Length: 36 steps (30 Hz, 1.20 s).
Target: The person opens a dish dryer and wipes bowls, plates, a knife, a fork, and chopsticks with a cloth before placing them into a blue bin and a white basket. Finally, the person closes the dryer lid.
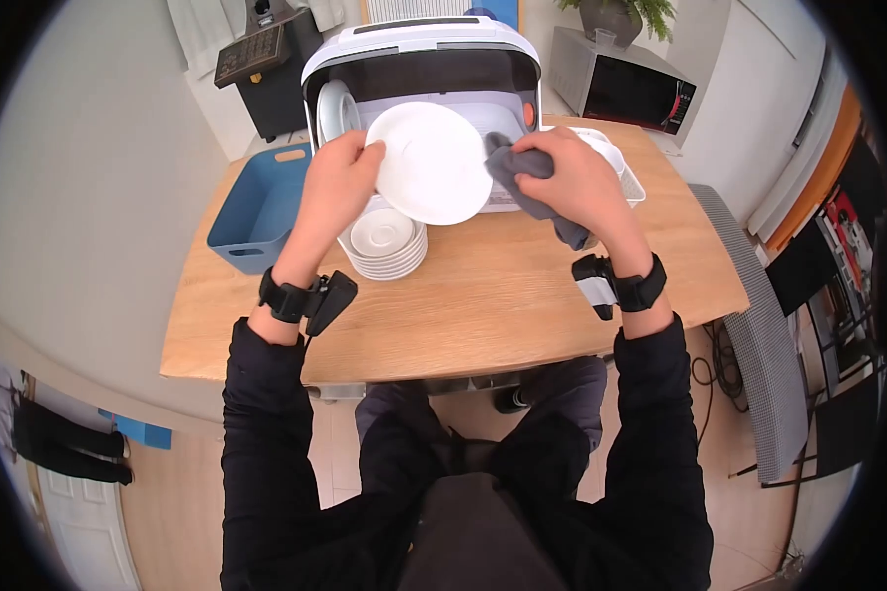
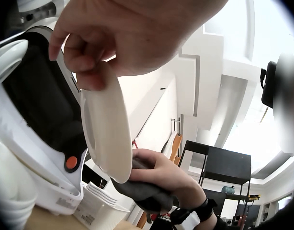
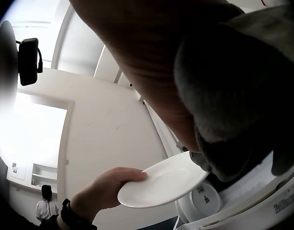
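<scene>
A round white plate is held up in front of the open white cabinet, its face tilted toward the head camera. My left hand pinches its left edge, thumb on the face and fingers behind, as the left wrist view also shows. My right hand grips a bunched dark grey cloth at the plate's right edge. In the right wrist view the cloth overlaps the rim of the plate. Below the plate, a stack of small white saucers stands on the wooden table.
The white cabinet has a dark raised lid and more white plates upright at its left. A blue bin stands left, a white basket with white dishes right. Behind is a microwave; a grey bench runs along the right.
</scene>
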Each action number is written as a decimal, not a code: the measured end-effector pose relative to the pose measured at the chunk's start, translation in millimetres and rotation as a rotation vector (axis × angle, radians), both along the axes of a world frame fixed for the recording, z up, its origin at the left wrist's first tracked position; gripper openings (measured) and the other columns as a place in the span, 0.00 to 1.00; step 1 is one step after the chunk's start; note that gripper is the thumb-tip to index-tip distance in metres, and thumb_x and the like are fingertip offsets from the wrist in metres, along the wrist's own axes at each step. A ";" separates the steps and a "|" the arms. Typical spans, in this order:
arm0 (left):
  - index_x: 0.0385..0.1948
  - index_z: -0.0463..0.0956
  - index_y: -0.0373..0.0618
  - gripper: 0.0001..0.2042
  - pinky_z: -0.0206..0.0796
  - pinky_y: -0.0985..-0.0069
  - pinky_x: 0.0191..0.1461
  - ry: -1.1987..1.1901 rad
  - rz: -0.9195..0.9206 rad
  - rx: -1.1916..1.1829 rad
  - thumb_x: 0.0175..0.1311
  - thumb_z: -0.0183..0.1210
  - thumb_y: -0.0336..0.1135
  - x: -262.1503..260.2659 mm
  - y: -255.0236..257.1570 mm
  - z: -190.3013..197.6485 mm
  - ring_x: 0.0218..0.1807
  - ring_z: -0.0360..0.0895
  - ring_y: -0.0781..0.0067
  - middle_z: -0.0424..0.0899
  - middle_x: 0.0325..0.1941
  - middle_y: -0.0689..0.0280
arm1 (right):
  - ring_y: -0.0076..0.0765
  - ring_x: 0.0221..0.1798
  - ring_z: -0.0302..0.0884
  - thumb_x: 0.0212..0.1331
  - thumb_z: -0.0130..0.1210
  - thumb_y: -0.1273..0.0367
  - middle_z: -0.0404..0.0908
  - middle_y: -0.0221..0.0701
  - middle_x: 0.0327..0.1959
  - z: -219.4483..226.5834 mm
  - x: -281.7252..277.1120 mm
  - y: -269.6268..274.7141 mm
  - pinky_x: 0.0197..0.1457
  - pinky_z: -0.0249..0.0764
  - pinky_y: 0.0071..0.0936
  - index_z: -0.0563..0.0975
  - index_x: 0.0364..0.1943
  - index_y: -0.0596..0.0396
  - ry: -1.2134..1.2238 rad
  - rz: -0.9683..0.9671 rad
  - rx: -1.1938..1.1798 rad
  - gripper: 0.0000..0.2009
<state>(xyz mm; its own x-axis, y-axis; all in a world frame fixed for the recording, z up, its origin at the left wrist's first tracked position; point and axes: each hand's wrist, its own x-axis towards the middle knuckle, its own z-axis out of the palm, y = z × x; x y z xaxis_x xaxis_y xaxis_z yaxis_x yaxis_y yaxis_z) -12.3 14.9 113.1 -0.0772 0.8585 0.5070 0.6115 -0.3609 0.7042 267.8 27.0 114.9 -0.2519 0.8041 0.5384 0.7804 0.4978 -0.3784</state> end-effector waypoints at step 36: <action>0.38 0.77 0.40 0.08 0.74 0.72 0.34 -0.066 0.439 -0.911 0.64 0.54 0.33 -237.3 75.6 -53.0 0.25 0.74 0.79 0.85 0.27 0.68 | 0.44 0.45 0.80 0.50 0.65 0.65 0.79 0.37 0.42 -13.2 -9.3 -7.4 0.49 0.75 0.33 0.80 0.46 0.52 0.198 0.106 -0.042 0.18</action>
<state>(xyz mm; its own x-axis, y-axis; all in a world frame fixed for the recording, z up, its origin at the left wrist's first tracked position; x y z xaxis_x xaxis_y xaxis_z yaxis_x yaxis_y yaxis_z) -249.6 90.5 60.0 -0.4829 0.8057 -0.3431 0.5111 0.5774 0.6367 258.6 19.6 101.8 -0.2288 0.8015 0.5525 0.6332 0.5536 -0.5408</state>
